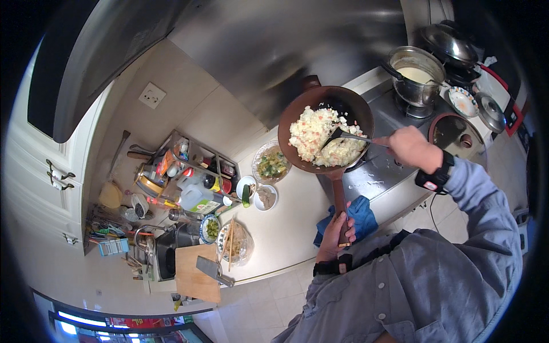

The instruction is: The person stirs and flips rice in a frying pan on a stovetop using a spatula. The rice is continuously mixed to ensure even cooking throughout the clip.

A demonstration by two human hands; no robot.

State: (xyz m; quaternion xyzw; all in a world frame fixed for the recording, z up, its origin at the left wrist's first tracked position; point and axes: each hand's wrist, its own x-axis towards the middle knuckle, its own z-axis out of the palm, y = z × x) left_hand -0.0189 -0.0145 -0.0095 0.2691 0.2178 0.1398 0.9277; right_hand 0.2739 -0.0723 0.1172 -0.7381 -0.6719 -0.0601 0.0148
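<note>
My left hand (336,231) is wrapped around the brown handle (339,193) of a wok (296,141). In my right hand (409,145) is a spatula (358,137) whose dark blade is pushed into the food. Fried rice (311,133) with small pink and yellow bits fills much of the wok, in a large heap at the left and a smaller one by the blade. A few grains cling to the dark inner wall. A blue cloth (362,216) lies at the counter edge, beside and partly behind the wok handle.
A steel pot (418,88) of pale liquid stands on the far burner, near a glass lid (454,137). Left of the wok are a plate of cooked food (271,165), small bowls (266,198) and a condiment rack (206,158). A cleaver (210,269) rests on a cutting board (193,278), overhanging its edge.
</note>
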